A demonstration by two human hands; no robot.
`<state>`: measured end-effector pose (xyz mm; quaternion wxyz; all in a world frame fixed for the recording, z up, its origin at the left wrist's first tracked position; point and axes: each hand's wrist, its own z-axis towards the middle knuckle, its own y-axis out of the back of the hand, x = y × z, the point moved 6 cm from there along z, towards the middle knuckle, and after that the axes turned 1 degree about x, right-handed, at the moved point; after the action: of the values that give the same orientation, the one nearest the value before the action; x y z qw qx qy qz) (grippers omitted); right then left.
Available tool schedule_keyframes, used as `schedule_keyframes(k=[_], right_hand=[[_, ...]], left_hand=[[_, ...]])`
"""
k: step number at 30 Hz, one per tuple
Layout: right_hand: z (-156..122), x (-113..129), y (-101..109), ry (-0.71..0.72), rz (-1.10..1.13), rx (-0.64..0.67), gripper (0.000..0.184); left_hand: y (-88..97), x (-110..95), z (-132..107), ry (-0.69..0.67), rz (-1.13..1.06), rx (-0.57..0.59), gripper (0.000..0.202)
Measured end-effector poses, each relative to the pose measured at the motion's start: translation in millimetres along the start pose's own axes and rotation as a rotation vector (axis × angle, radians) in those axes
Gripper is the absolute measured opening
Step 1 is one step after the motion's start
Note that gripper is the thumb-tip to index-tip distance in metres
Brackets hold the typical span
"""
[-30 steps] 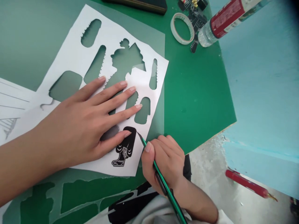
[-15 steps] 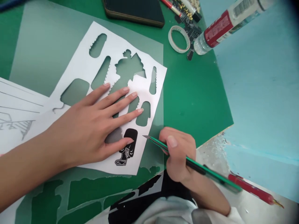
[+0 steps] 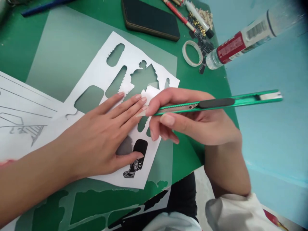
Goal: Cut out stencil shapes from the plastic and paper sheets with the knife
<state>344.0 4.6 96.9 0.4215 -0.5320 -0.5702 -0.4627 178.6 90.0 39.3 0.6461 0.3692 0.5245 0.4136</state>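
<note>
My left hand [image 3: 103,134] lies flat on a white sheet of paper [image 3: 96,67] that has several shapes cut out of it. Beside its thumb, a black printed boot-like figure [image 3: 141,147] remains on the sheet, partly under the thumb. My right hand [image 3: 192,118] is closed around a green utility knife [image 3: 250,98], held nearly level above the sheet's right side. The blade tip points left, close to the fingers of my left hand; whether it touches them I cannot tell. Beneath the paper is a translucent plastic sheet [image 3: 48,61].
A dark phone [image 3: 151,21] lies behind the paper. To its right are a tape roll [image 3: 184,53], pens [image 3: 178,14], black cut pieces [image 3: 204,45] and a plastic bottle [image 3: 231,48] on its side. A paper with pencil drawing [image 3: 21,106] lies at left on the green table [image 3: 14,41].
My right hand has risen from the table's front edge to above the paper, bringing the knife up to nearly level. My left hand's fingers have drawn closer together. The view has shifted slightly.
</note>
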Motion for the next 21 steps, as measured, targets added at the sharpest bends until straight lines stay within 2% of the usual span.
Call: schedule_keyframes(k=[2, 4, 7, 9, 12, 15, 18, 21], right_hand=[[0.1, -4.2, 3.6, 0.103, 0.036, -0.045, 0.023], [-2.0, -11.2, 6.9, 0.184, 0.029, -0.146, 0.032], [-3.3, -22.9, 3.1, 0.124, 0.005, -0.209, 0.043], [-2.5, -26.5, -2.5, 0.031, 0.058, -0.177, 0.043], [-1.4, -28.7, -12.3, -0.107, 0.238, -0.05, 0.036], [-2.2, -27.2, -19.4, -0.126, 0.431, 0.087, 0.022], [-2.7, -28.5, -17.2, -0.104, 0.46, 0.075, 0.015], [-1.6, -34.1, -18.3, -0.166, 0.381, 0.078, 0.019]], left_hand=[[-1.0, -0.1, -0.8, 0.007, 0.022, -0.011, 0.093], [-1.8, -1.0, -1.5, 0.002, 0.036, -0.007, 0.096], [-1.0, -1.8, -1.3, 0.005, 0.021, -0.003, 0.098], [-0.1, -2.1, -0.5, 0.008, 0.021, -0.001, 0.099], [0.3, -1.7, 0.9, 0.017, 0.015, 0.006, 0.098], [0.5, -0.2, 1.0, 0.031, -0.009, 0.001, 0.096], [1.1, 0.7, 0.0, 0.032, 0.004, -0.006, 0.098], [0.9, 0.1, -0.6, 0.015, 0.04, 0.0, 0.097]])
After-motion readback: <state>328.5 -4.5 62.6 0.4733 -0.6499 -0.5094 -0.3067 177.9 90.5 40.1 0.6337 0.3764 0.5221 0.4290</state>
